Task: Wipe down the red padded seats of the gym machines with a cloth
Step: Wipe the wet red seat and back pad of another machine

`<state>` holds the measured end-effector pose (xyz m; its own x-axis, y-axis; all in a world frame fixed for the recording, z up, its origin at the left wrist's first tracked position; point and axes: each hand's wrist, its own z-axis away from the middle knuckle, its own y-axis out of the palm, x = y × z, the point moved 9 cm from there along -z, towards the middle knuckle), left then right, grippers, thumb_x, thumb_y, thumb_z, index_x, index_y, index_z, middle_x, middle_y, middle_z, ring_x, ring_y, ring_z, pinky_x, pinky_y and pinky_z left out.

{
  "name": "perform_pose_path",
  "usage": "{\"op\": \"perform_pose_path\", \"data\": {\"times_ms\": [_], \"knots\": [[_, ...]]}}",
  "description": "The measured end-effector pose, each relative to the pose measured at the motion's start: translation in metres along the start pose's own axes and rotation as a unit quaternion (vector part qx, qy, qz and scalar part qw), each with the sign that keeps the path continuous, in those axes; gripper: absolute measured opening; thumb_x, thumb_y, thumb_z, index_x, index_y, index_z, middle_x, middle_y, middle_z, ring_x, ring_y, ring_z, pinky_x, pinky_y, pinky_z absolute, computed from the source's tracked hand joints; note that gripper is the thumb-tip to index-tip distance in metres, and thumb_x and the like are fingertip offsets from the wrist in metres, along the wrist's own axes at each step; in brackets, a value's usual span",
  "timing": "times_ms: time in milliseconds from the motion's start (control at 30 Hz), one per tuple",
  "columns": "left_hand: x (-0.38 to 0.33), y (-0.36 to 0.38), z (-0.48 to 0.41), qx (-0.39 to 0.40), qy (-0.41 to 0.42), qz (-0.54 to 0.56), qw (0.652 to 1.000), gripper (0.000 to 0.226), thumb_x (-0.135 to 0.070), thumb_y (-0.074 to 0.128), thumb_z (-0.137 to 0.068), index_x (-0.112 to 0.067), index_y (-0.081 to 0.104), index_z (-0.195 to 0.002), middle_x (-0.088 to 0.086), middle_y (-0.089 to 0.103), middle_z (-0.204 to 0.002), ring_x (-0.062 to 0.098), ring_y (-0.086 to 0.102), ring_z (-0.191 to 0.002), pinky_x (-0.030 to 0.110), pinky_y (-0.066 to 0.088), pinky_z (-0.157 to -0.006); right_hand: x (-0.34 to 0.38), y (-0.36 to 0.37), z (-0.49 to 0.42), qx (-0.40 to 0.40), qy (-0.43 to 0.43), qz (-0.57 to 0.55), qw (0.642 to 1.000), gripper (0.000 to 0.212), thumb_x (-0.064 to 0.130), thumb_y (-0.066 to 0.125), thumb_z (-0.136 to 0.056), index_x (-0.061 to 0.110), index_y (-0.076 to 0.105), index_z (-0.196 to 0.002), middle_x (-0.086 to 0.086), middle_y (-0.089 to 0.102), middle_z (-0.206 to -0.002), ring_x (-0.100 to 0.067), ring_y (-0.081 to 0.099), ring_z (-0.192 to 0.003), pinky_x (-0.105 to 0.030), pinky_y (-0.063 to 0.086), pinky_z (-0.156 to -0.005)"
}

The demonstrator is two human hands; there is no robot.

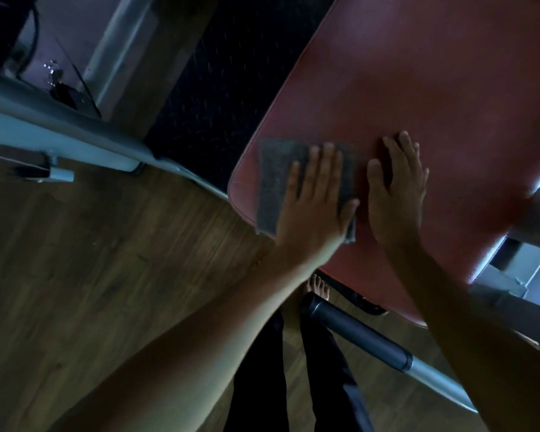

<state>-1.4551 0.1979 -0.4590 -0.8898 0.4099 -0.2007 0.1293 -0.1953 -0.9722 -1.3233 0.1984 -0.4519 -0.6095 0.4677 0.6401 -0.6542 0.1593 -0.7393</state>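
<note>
Bare forearms fill the bottom of the head view, the left forearm (184,338) coming in from the lower left and the right forearm (480,322) from the lower right, both reaching up to the red padded seat (434,88).

The left hand (315,194) lies flat on a grey cloth (276,182), fingers straight and close together, thumb spread to the right, palm pressing the cloth against the pad. The cloth is a roughly square piece with a felt-like surface. It lies on the seat's near left corner, and its lower corner reaches the piped edge there.

The right hand (396,194) rests just beside the left, directly on the red vinyl. Its fingers are extended and slightly spread and it holds nothing. The two hands are apart, with a narrow strip of pad between them.

The seat runs tilted across the upper right of the frame, its surface dull and slightly mottled.

Below the hands, a black handle grip (356,332) on a silver tube (443,385) slants down to the right, passing under the seat's near edge. Dark trousers (262,385) and a bare foot (318,286) show between the arms, over a wooden floor (91,275).

To the left, a pale grey frame beam (60,132) crosses the floor, with a black textured mat (219,88) between it and the seat.
</note>
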Motion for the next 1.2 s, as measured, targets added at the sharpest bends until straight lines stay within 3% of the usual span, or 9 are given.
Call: {"op": "perform_pose_path", "data": {"times_ms": [100,167,300,400,467,533,667,867,1200], "knots": [[-0.026,-0.001,-0.005,0.011,0.086,0.015,0.996,0.068,-0.045,0.026,-0.104,-0.003,0.013,-0.156,0.015,0.010,-0.164,0.027,0.004,-0.153,0.046,0.002,-0.124,0.010,-0.008,0.005,-0.020,0.023,-0.095,0.995,0.042,0.028,0.040,-0.104,0.021,0.044,-0.146,-0.001,0.032,-0.160,-0.017,0.021,-0.150,-0.048,0.017,-0.122],[-0.016,-0.016,-0.009,0.003,0.099,0.135,0.986,0.056,-0.034,0.035,-0.104,-0.005,0.030,-0.152,0.013,0.029,-0.160,0.025,0.022,-0.150,0.044,0.016,-0.123,0.025,-0.012,0.010,-0.048,0.008,-0.154,0.987,0.041,0.027,0.042,-0.103,0.027,0.046,-0.143,-0.001,0.042,-0.154,-0.017,0.033,-0.145,-0.046,0.029,-0.118],[0.081,-0.049,-0.008,-0.113,-0.055,0.206,0.971,0.045,-0.019,0.037,-0.101,-0.008,0.046,-0.144,0.010,0.045,-0.150,0.024,0.035,-0.144,0.042,0.022,-0.121,0.056,0.015,0.027,-0.027,0.000,-0.167,0.986,0.039,0.034,0.037,-0.102,0.033,0.046,-0.141,-0.004,0.055,-0.142,-0.019,0.053,-0.115,-0.042,0.045,-0.101],[0.114,-0.028,-0.012,-0.053,-0.061,0.114,0.990,0.053,-0.030,0.026,-0.106,-0.009,0.024,-0.154,0.012,0.022,-0.162,0.027,0.014,-0.152,0.050,0.013,-0.123,0.071,0.056,0.041,0.032,-0.033,-0.101,0.994,0.047,0.038,0.032,-0.105,0.025,0.039,-0.150,0.001,0.033,-0.159,-0.015,0.027,-0.147,-0.037,0.011,-0.124],[0.114,-0.016,-0.013,-0.032,-0.037,0.074,0.996,0.055,-0.034,0.023,-0.106,-0.008,0.020,-0.155,0.013,0.019,-0.163,0.028,0.014,-0.152,0.051,0.014,-0.123,0.073,0.073,0.044,0.050,-0.069,0.044,0.995,0.056,0.045,0.022,-0.105,0.024,0.018,-0.157,0.003,0.009,-0.165,-0.014,0.000,-0.153,-0.032,-0.009,-0.122],[0.113,-0.017,-0.013,-0.039,-0.038,0.044,0.998,0.055,-0.033,0.023,-0.107,-0.006,0.022,-0.155,0.015,0.020,-0.162,0.029,0.015,-0.151,0.052,0.014,-0.122,0.069,0.080,0.044,0.058,-0.089,0.146,0.984,0.062,0.052,0.018,-0.104,0.025,0.004,-0.158,0.005,-0.005,-0.165,-0.015,-0.007,-0.153,-0.038,-0.011,-0.122],[0.086,-0.026,-0.019,-0.038,0.024,0.015,0.999,0.055,-0.034,0.029,-0.106,-0.007,0.024,-0.154,0.014,0.022,-0.162,0.030,0.017,-0.151,0.053,0.013,-0.122,0.040,0.060,0.050,0.022,-0.070,0.212,0.974,0.063,0.054,0.022,-0.104,0.026,0.006,-0.158,0.003,0.002,-0.166,-0.015,-0.002,-0.153,-0.046,-0.008,-0.123],[-0.012,-0.013,-0.044,0.037,0.165,0.008,0.986,0.059,-0.037,0.025,-0.105,-0.009,0.018,-0.156,0.011,0.012,-0.165,0.026,0.006,-0.153,0.049,0.003,-0.123,-0.043,-0.007,0.073,-0.045,0.080,0.167,0.982,0.072,0.056,0.025,-0.103,0.017,0.003,-0.158,-0.003,-0.001,-0.166,-0.018,-0.005,-0.153,-0.044,-0.003,-0.124],[-0.163,0.009,-0.057,0.050,0.401,-0.045,0.914,0.054,-0.030,0.028,-0.105,-0.009,0.026,-0.154,0.011,0.018,-0.164,0.028,0.014,-0.152,0.053,0.012,-0.122,-0.105,-0.046,0.106,-0.118,0.273,0.066,0.953,0.073,0.058,0.029,-0.101,0.023,-0.001,-0.158,0.001,-0.015,-0.165,-0.015,-0.017,-0.151,-0.043,-0.014,-0.121]]}}
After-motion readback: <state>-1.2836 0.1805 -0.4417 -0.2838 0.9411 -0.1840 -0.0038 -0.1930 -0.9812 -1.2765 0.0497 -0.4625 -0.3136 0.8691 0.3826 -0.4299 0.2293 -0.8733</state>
